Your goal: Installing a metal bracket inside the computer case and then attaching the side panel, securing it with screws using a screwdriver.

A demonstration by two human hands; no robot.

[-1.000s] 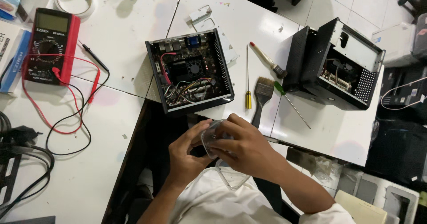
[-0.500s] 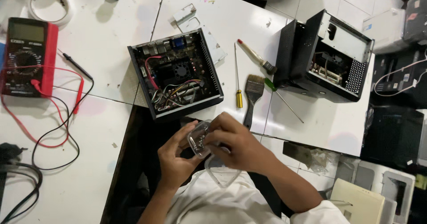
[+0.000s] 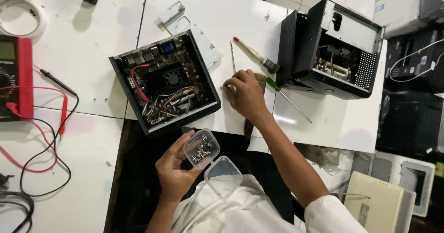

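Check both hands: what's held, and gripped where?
Left hand holds a small clear box of screws by its base, hinged lid hanging open. Right hand rests on tools on the white table; whether it grips anything cannot be told.

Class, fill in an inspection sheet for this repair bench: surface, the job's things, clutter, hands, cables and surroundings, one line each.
Surface: white table, joined in sections.
Job's things: clear screw box, lid open, holding small screws; open computer case; screwdriver on the table.
Clutter: two brushes, green-handled tool, second black case, tape roll.
Hands: left hand holds the screw box; right hand rests on the table at the screwdriver.
Cables: red and black probe leads from the multimeter.
Surroundings: stacked equipment on the right.
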